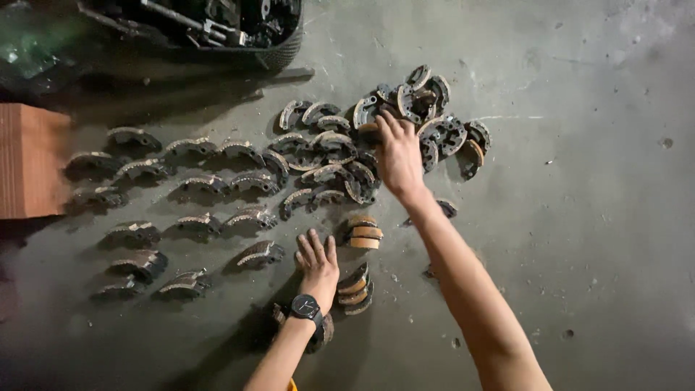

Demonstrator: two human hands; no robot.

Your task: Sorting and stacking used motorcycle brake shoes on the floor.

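My right hand (399,153) reaches far forward and rests on a loose heap of curved metal brake shoes (340,152), its fingers down on one near the heap's top; whether it grips a piece I cannot tell. My left hand (318,262), with a black wristwatch, lies flat on the concrete floor with fingers spread and holds nothing. Just right of it stands a small stack of brake shoes (355,288), and another stack (364,232) sits a little farther ahead.
Rows of single brake shoes (190,190) are laid out across the floor to the left. A brown ribbed block (29,161) sits at the left edge. A dark tyre-like tub of metal parts (217,29) stands at the top.
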